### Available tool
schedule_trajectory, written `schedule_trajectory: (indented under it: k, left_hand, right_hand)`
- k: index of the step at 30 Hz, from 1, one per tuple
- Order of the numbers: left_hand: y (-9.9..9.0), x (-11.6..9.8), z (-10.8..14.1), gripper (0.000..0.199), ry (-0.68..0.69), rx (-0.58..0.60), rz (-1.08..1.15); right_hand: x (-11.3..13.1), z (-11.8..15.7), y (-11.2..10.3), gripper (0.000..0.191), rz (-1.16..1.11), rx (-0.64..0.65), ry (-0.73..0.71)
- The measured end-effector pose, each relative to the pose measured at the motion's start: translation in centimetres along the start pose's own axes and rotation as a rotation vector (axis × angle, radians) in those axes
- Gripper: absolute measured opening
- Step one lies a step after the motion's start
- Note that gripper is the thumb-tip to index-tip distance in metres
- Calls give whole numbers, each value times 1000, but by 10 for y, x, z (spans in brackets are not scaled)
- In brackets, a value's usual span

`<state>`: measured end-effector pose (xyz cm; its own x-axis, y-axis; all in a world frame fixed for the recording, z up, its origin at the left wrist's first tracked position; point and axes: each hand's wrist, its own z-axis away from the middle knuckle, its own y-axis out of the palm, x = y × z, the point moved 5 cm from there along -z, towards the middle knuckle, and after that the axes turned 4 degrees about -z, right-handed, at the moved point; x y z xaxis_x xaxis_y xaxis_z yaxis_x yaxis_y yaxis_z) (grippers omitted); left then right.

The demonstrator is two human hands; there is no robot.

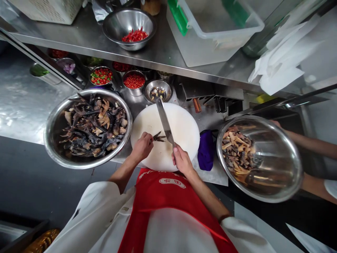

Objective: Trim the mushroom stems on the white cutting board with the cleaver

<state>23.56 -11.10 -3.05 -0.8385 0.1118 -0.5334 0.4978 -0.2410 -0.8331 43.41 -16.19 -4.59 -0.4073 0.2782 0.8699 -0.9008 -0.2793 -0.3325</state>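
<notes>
A red cloth apron (158, 193) with white marks was closest. The left hand (143, 144) held a dark, clawed bird foot (159, 138) over a round white chopping board (185, 121). The right hand (182, 160) gripped a long, silver metal knife (165, 121) there too.

PLACE: kitchen, professional-looking | FITTINGS: steel shelf (86, 38), knife rack (196, 90) | TOOLS: round board (184, 123), knife (165, 119) | FOOD: chopped chillies (134, 80), meat pieces (97, 123) | DRESS: red apron (158, 193), white jacket (97, 207) | STAFF: second person's arm (313, 144)
</notes>
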Motion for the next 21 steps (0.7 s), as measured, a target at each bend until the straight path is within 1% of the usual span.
schedule_trajectory:
  k: [3,5,7,10,13,16,18,21]
  left_hand:
    - [2,-5,6,11,-12,23,-8]
    - [3,-7,10,11,-15,43,-2]
    - [4,-6,14,11,-14,53,20]
    - [3,4,13,10,10,33,91]
    - [0,19,2,9,24,30,151]
    - [-1,35,-14,12,-35,71,165]
    - [-2,42,-23,13,-70,97,166]
    - [-3,45,-32,14,-75,122,159]
  right_hand:
    - [-6,-19,10,50,141,3,34]
    - [-10,-28,13,46,191,-8,17]
    - [-15,-31,14,45,163,-16,11]
    - [-19,-27,10,49,49,4,51]
    - [-12,-22,5,52,-44,30,38]
    - [1,-24,4,52,-80,49,-18]
    - [6,-31,7,51,-37,52,-38]
    - [4,-45,13,43,87,46,-72]
